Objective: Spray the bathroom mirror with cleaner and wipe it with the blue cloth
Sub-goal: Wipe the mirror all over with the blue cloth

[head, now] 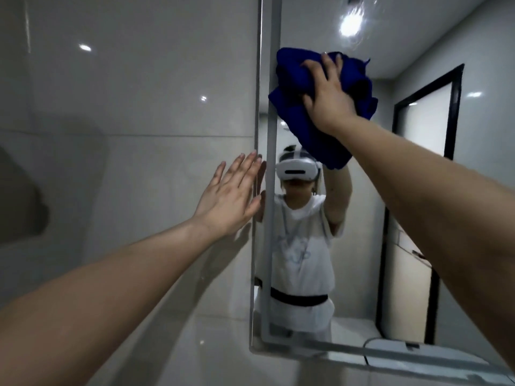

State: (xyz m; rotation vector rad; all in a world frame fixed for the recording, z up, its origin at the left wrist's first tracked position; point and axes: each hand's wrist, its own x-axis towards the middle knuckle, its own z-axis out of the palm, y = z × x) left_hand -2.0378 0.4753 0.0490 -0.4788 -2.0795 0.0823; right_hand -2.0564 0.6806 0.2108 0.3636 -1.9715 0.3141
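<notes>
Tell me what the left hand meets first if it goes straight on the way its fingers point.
The mirror's left edge. The left hand points up and right, fingertips almost at it; depth is unclear, so they may already touch.

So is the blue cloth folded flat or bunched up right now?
Bunched up: the blue cloth shows crumpled folds and a hanging corner, gripped by the right hand against the rectangular wall mirror.

A home bathroom is shown. Glossy grey wall tiles (133,101) are seen beside a frameless wall mirror (418,37). A dark-framed doorway (457,112) is reflected.
</notes>
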